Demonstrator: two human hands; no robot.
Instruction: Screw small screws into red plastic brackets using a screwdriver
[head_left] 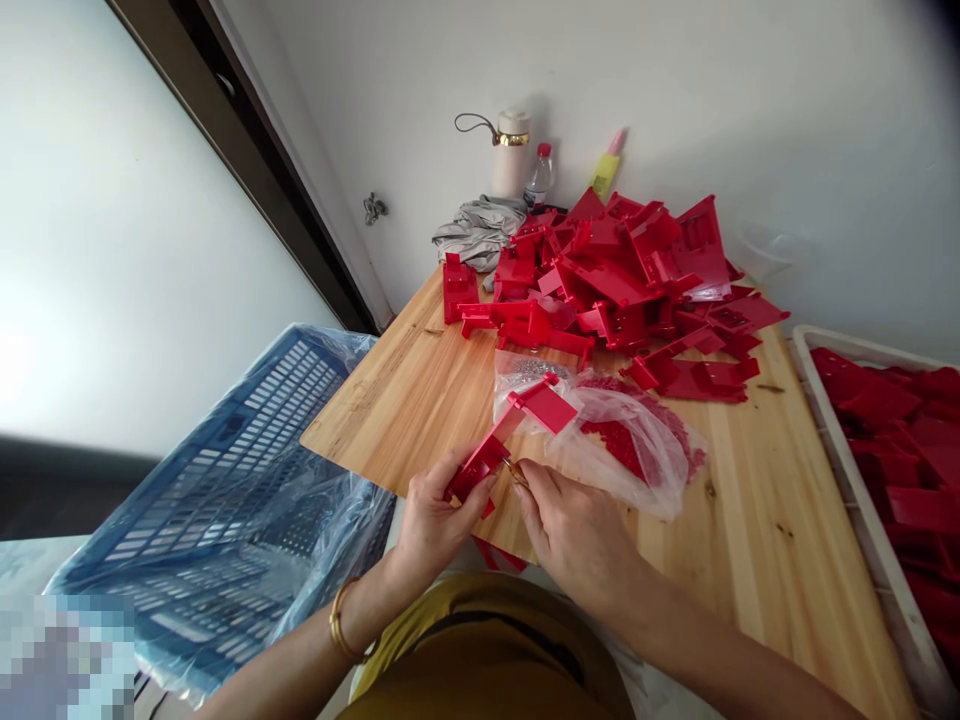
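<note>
My left hand (442,515) is closed around the lower end of a red plastic part (486,452), which slants up and to the right above the front edge of the wooden table. My right hand (574,525) pinches a small metal tool (516,470), its tip against the middle of that part. Just beyond the hands lies a clear plastic bag (637,440) with tiny red pieces in it, beside a smaller bag of small metal pieces (532,368). Farther back is a large pile of similar red parts (622,265).
A blue crate (225,500) lined with clear plastic stands left of the wooden table (757,500). At the right is a white crate (832,430) of red parts. Grey cloth (480,232), a white flask (511,160), a small bottle (540,178) and a yellow tube (605,172) sit near the wall.
</note>
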